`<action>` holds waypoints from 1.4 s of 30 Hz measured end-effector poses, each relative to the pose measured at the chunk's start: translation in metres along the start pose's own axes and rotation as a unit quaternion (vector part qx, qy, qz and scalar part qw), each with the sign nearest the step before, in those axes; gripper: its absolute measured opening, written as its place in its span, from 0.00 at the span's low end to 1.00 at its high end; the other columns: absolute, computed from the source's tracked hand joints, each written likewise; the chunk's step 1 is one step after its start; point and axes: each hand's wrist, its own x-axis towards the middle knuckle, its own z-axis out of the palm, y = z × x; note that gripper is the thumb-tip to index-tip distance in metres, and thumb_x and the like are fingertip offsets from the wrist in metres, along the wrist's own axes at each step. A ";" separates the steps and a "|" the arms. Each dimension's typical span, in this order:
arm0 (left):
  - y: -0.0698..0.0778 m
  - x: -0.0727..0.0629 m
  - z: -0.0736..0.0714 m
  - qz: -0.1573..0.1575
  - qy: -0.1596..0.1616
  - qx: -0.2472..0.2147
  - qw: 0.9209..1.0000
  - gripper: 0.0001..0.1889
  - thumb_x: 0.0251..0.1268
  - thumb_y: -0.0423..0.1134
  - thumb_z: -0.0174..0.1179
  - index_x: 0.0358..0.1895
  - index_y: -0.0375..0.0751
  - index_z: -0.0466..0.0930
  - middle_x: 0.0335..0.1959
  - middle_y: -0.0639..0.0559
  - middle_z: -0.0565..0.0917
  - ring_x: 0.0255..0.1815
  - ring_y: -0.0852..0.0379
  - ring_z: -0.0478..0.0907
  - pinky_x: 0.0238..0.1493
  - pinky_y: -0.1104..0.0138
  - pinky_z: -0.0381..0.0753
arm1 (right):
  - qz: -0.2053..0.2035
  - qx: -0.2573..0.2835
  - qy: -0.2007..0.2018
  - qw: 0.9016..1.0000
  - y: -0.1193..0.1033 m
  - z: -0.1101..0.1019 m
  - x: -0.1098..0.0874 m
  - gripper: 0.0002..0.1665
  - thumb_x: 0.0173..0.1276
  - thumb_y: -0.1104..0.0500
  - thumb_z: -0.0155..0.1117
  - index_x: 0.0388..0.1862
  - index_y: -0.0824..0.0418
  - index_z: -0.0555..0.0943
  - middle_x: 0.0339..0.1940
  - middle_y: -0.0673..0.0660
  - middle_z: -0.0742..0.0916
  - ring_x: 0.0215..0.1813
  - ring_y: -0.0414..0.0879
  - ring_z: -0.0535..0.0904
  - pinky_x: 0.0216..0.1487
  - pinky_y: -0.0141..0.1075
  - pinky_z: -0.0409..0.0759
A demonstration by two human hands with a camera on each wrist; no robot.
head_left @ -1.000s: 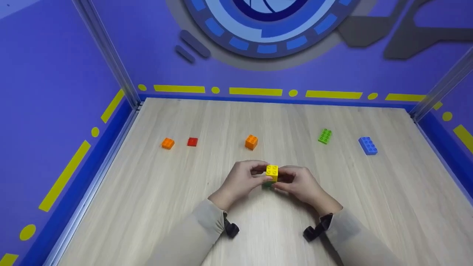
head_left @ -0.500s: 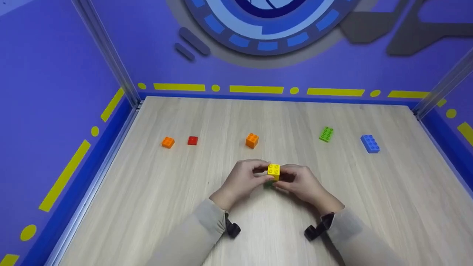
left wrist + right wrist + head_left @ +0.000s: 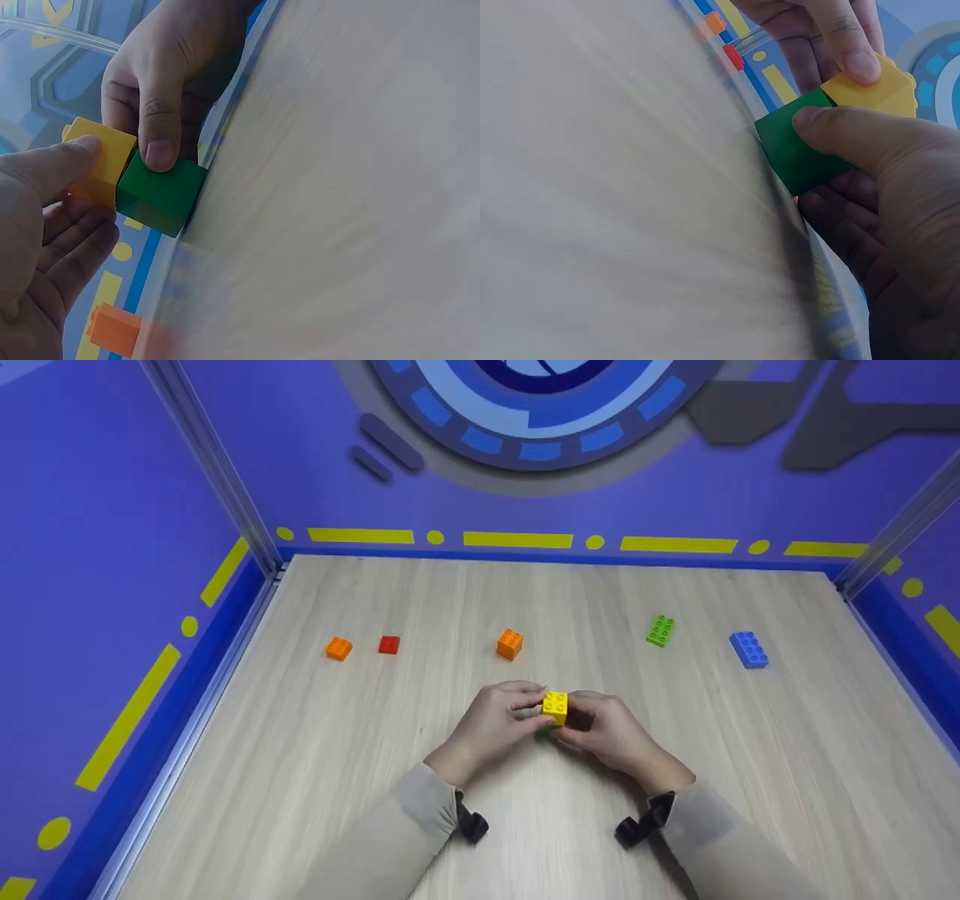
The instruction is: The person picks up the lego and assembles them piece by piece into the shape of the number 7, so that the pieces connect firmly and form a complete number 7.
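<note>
Thumb and fingers of my left hand (image 3: pixel 493 729) pinch a yellow brick (image 3: pixel 555 703), whose studs face up. Below it, my right hand (image 3: pixel 616 733) grips a dark green brick (image 3: pixel 161 193) between thumb and fingers. The two bricks stand end to end, yellow above green. A thin, uneven dark gap shows between them in the left wrist view, so the yellow brick (image 3: pixel 102 161) looks slightly tilted against the green one. From the right wrist, my right thumb lies on the green brick (image 3: pixel 791 154). The green brick is mostly hidden from the head view.
Across the wooden table (image 3: pixel 300 735), beyond the hands, lie a flat orange brick (image 3: pixel 339 649), a red plate-like piece (image 3: pixel 389 645), a taller orange brick (image 3: pixel 510 645), a light green brick (image 3: pixel 661 631) and a blue brick (image 3: pixel 749 649). Blue-purple panels (image 3: pixel 420 502) border the table.
Both hands keep their hold on the two bricks in nearly the same place. Slightly less of the green brick shows below the yellow one. The head view has shifted a little.
</note>
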 end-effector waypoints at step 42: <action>-0.001 0.010 -0.015 -0.104 -0.077 -0.078 0.989 0.22 0.74 0.45 0.79 0.65 0.43 0.89 0.63 0.49 0.92 0.66 0.49 0.91 0.71 0.59 0.89 | 0.040 0.034 -0.015 0.999 -0.004 -0.004 0.001 0.17 0.76 0.49 0.82 0.60 0.51 0.94 0.56 0.50 0.95 0.59 0.47 0.91 0.67 0.42 0.89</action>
